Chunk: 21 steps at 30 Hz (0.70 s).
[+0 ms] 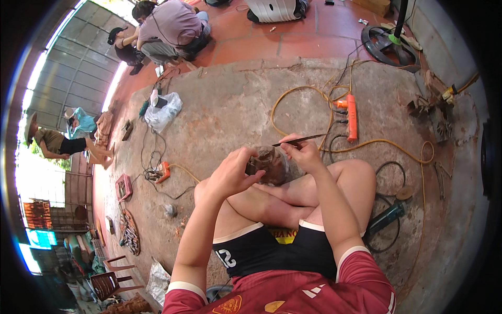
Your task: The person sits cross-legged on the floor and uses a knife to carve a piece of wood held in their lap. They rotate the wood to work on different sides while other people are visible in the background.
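I sit cross-legged on the floor with a brown, carved-looking lump point(272, 161) in front of my shins. My left hand point(234, 170) grips its left side, thumb and fingers curled round it. Above the lump's upper right edge, my right hand point(302, 152) pinches a long, thin dark tool point(314, 137), like a narrow file. The tool's left end reaches to the top of the lump; whether it touches, I cannot tell. A greyish, rounded surface shows under the lump, partly hidden by my left hand and legs.
An orange power strip point(352, 118) with yellow cable loops lies ahead right; another point(163, 171) lies left. A teal power tool point(386, 219) rests by my right knee. A plastic bag point(163, 112), pink basket point(123, 187) and clear cup point(167, 211) are leftward. Several people sit farther off.
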Available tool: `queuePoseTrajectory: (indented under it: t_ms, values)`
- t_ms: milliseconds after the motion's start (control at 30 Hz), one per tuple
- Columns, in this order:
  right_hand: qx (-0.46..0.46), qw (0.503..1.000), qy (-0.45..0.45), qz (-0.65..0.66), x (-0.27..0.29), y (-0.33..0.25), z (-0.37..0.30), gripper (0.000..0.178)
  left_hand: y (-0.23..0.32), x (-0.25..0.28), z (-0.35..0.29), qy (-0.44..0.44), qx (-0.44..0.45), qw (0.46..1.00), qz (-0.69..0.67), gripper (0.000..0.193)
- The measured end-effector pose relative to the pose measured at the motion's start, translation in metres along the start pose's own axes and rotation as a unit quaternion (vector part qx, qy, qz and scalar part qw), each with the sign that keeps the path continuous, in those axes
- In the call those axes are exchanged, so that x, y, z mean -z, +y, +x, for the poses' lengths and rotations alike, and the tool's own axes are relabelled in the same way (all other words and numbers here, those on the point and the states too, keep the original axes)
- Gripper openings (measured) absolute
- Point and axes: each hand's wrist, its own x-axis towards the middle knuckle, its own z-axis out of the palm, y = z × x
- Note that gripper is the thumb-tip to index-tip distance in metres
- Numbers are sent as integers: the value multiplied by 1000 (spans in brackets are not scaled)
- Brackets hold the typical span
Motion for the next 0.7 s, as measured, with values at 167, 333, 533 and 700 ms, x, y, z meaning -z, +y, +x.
queuePoseTrajectory:
  t_ms: [167,333,533,700]
  values:
    - [49,997,7,-60,2,-3,2,12,-20,6,1,39,55,998,-6,38]
    - [110,982,1,-153,-20,-8,1,9,-42,-6,-2,98,100,986,-87,26]
    - [158,971,11,-178,-40,1,-3,10,-32,-32,3,225,166,958,-62,25]
    - [195,958,-16,-212,-51,-4,-3,11,-30,-38,-2,222,163,956,-101,27]
